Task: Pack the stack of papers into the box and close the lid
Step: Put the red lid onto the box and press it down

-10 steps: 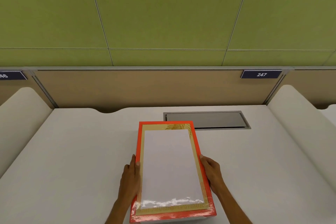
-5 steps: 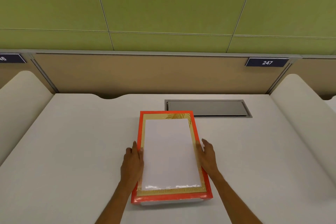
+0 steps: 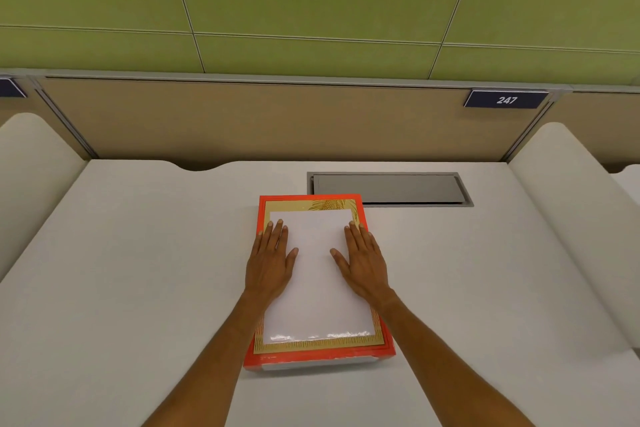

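Box, red-orange with gold inner border and white centre panel, lid on top, lying flat on the white desk at lower centre of the frame; a pale edge shows beneath the lid's near rim. Whether the stack of papers is inside cannot be told. Left hand lies palm-down on the lid's left side, fingers extended flat and together, grasping nothing. Right hand lies palm-down on the lid's right side, likewise flat and released, thumb spread inward. Grey recessed hatch set in the desk just beyond the box, upper right of it. Dark plate marked 247 on the tan partition, upper right of the frame.
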A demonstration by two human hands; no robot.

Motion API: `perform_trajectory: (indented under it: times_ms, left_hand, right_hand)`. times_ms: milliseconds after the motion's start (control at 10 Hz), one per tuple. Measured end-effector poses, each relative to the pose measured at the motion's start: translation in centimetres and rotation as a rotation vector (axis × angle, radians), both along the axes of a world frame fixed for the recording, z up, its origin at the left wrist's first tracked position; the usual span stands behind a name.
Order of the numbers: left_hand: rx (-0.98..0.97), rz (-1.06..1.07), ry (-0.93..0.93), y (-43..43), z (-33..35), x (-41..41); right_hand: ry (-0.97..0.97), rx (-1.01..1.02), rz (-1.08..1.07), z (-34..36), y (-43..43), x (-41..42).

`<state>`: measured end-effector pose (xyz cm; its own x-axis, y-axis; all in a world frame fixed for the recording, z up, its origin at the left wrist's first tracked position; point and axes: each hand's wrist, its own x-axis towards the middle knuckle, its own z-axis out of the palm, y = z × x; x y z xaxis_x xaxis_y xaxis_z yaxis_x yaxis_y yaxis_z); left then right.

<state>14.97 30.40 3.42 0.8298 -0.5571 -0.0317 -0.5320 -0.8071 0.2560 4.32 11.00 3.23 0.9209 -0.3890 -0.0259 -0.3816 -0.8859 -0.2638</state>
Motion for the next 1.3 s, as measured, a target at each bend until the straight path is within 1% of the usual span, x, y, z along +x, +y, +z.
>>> perform_trajectory:
  times_ms: [100,300,800,1100,1300]
  left_hand:
    - [-0.005,0.002,0.004,0.2,-0.5,0.2]
    - [-0.002,0.003,0.033,0.3,-1.0,-0.1]
    - [0.015,0.021,0.017,0.2,-1.7,-0.2]
    - [0.036,0.018,0.042,-0.1,-0.6,-0.4]
    - [-0.017,0.047,0.036,-2.1,0.8,-1.8]
  right_hand:
    - [0.036,0.040,0.017,-0.5,-0.2,-0.1]
    - [0.032,0.048,0.021,-0.9,-0.1,0.0]
    - [0.031,0.030,0.014,-1.5,0.0,-0.2]
    - [0.068,0.053,0.032,-0.5,0.0,-0.4]
    - [0.037,0.061,0.043,1.1,-1.6,-1.3]
